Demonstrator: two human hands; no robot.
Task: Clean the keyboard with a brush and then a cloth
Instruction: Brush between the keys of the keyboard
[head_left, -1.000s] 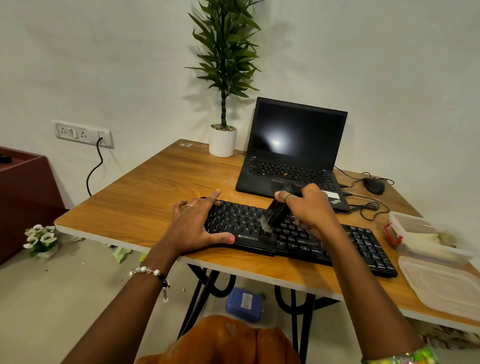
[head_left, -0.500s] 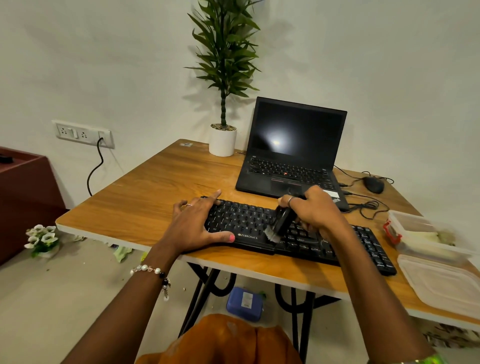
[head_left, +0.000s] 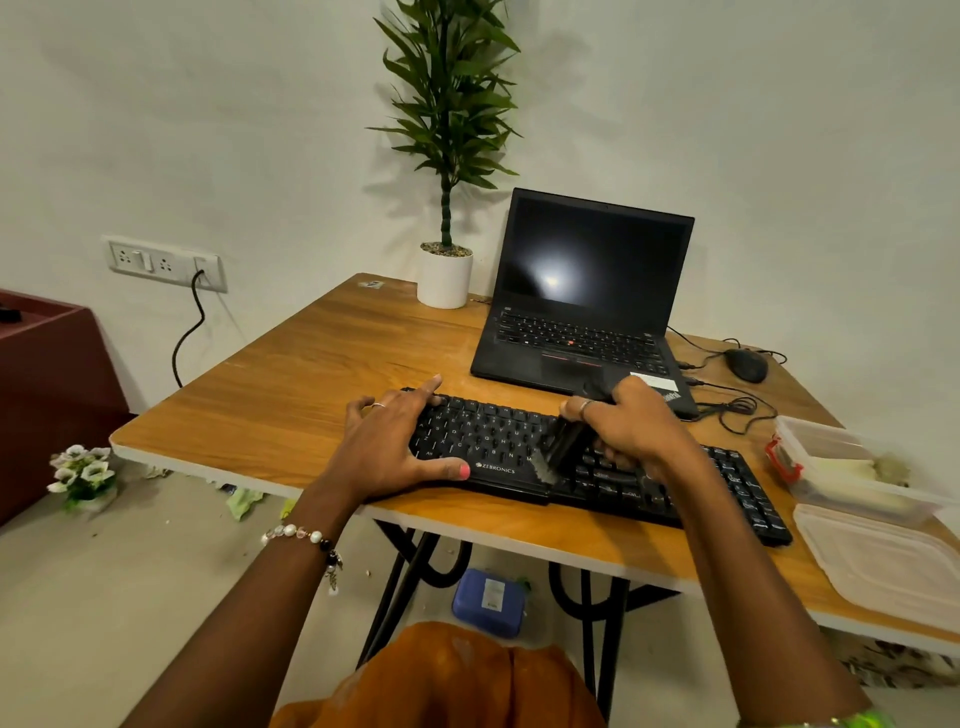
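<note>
1. Your left hand (head_left: 395, 441) lies flat on the left end of the keyboard (head_left: 498, 441), fingers spread, thumb along its front edge.
2. Your right hand (head_left: 631, 423) has its fingers curled round the brush (head_left: 563, 447), bristles down on the keys near the middle.
3. The keyboard sits slantwise near the front edge of the table (head_left: 291, 405), with the laptop (head_left: 587, 306) just behind it.
4. Two plastic boxes (head_left: 852, 478) sit to your right.
</note>
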